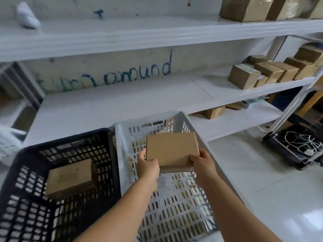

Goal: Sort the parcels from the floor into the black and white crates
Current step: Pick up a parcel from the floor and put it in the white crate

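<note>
I hold a flat brown cardboard parcel (pixel 172 149) over the inside of the white crate (pixel 150 119). My left hand (pixel 147 167) grips its near left corner, thumb on top. My right hand (pixel 203 162) grips its near right corner. The white crate's perforated floor (pixel 180 206) shows below the parcel. To the left stands the black crate (pixel 57 142), touching the white one. Another brown parcel (pixel 70 177) lies on the black crate's floor.
White metal shelving (pixel 122 95) runs behind the crates. Several brown boxes (pixel 272 72) sit on its right end, more on the top shelf (pixel 248 7) and low shelf (pixel 214 111). A dark tray with white cords (pixel 297 145) lies on the white floor at right.
</note>
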Demonstrator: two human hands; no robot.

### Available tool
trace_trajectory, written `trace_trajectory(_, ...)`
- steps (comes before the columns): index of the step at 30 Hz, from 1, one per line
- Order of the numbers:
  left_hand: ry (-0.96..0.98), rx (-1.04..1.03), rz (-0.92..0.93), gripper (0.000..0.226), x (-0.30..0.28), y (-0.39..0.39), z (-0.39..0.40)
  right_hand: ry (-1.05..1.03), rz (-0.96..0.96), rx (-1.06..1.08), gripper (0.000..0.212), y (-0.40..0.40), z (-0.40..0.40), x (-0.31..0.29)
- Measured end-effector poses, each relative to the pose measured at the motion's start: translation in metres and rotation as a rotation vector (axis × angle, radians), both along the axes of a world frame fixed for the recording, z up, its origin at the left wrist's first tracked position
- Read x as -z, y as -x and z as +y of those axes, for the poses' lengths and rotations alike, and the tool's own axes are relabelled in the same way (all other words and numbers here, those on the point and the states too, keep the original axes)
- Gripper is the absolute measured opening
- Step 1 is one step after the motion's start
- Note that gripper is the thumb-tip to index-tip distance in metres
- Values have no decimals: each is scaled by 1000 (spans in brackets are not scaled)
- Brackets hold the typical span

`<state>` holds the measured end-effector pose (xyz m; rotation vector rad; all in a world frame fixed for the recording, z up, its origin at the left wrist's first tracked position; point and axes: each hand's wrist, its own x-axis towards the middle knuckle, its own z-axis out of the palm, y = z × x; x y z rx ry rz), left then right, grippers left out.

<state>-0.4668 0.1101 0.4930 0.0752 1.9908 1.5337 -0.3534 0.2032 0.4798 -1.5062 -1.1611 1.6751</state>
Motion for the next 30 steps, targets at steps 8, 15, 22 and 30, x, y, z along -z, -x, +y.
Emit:
trace_trajectory(8,180,-299,-83,39,58,30,43,37,-120,-205,51,59,46,62)
trace_trajectory(15,200,-479,-196,43,114,43,63,156,-307,-328,50,91,64,133)
trace_trajectory(22,209,-662,-358,44,145,71,79,213,-390,-378,52,128,79,171)
trace_trajectory(30,198,-679,-450,37,169,83,90,199,-400,-436,52,154,83,184)
